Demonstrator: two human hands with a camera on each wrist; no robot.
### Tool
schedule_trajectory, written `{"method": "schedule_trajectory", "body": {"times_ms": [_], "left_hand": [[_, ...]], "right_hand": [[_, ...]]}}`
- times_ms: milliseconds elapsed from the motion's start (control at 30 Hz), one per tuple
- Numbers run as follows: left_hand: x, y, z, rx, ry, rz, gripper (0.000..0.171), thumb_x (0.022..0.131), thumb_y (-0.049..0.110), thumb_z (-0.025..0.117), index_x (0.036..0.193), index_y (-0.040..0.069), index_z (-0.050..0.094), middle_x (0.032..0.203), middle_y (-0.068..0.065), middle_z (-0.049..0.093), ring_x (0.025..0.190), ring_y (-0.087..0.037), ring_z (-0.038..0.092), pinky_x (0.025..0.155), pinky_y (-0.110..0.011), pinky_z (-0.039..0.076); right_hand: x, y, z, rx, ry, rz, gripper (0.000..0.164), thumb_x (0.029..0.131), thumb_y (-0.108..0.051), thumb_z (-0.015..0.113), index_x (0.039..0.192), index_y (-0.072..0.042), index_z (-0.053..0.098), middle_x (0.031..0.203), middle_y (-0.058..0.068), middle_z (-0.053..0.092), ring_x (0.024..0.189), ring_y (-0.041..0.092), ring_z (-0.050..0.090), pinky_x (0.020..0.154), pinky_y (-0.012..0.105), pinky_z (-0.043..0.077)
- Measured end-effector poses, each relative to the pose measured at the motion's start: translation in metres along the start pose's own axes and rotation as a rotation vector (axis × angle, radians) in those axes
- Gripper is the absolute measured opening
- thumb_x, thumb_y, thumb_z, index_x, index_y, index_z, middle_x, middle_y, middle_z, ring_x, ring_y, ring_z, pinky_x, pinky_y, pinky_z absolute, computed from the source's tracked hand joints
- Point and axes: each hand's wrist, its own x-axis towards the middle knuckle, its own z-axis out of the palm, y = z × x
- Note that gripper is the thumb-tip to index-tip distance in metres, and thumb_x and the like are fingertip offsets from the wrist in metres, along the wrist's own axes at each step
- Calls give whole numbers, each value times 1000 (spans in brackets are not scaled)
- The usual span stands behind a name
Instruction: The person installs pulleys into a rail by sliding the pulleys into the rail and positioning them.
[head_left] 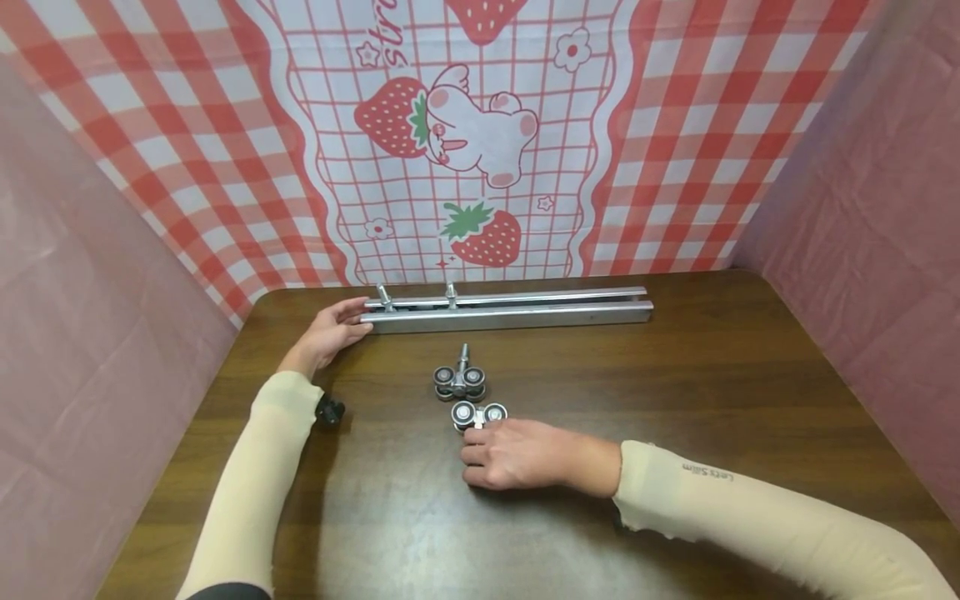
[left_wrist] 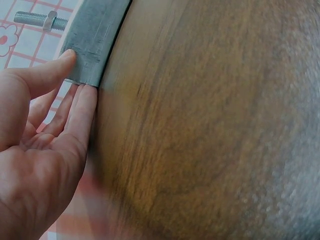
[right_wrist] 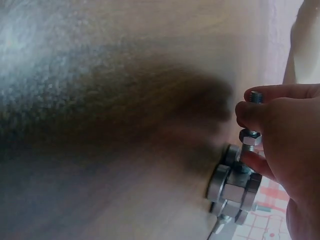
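A long metal channel rail [head_left: 517, 319] lies along the back of the table, two threaded bolts [head_left: 451, 293] sticking up from its slot toward the left. At its left end my left hand [head_left: 330, 336] holds it, thumb on the near face [left_wrist: 92, 40] and fingers at the end. My right hand [head_left: 517, 454] grips the threaded stem of a roller trolley [head_left: 464, 413] low over the middle of the table. In the right wrist view, the trolley's wheels [right_wrist: 218, 182] and hex nut [right_wrist: 249, 137] show beyond the fingers. Just behind it rests another roller trolley [head_left: 460, 383], stem pointing toward the rail.
The brown wooden table [head_left: 712, 400] has a red-and-white checked cloth [head_left: 675, 167] with strawberries hanging behind it. Pink fabric [head_left: 855, 217] hangs at both sides. A small black device [head_left: 330, 410] sits at the left wrist.
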Motion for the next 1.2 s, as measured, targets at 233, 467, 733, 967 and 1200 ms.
{"method": "schedule_trajectory", "body": {"times_ms": [233, 467, 733, 967, 1200], "left_hand": [[2, -2, 0, -14, 8, -3, 74, 112, -4, 60, 179, 6, 28, 184, -24, 34, 166, -29, 40, 114, -12, 59], [1, -1, 0, 0, 6, 1, 74, 113, -2, 60, 179, 7, 28, 184, -23, 33, 168, -31, 37, 121, -18, 57], [0, 1, 1, 1, 6, 0, 75, 113, -2, 61, 179, 8, 28, 185, -24, 31, 168, -31, 37, 125, -22, 56], [0, 1, 1, -3, 7, -4, 75, 113, -2, 60, 179, 8, 28, 185, -22, 32, 167, -30, 38, 122, -18, 57], [-1, 1, 1, 3, 1, -5, 75, 113, -1, 61, 180, 10, 27, 185, -22, 31, 169, -32, 36, 130, -27, 53]], "right_hand": [[-5, 4, -8, 44, -9, 6, 7, 99, -18, 72, 95, -23, 71, 93, -13, 67, 93, 9, 62, 80, 21, 58], [-10, 8, -13, 123, -6, 2, 10, 101, -12, 72, 101, -21, 75, 101, -12, 73, 101, 8, 68, 93, 18, 65], [-16, 12, -17, 376, 27, 105, 18, 102, -10, 76, 115, -18, 83, 117, -6, 82, 112, 11, 75, 103, 16, 66], [-22, 20, -13, 612, 130, 209, 18, 101, -2, 79, 116, -11, 82, 119, 0, 82, 112, 14, 76, 106, 19, 67], [-26, 25, -6, 768, 246, 305, 20, 100, 2, 79, 117, -8, 80, 120, 6, 84, 115, 18, 80, 108, 26, 69]]}}
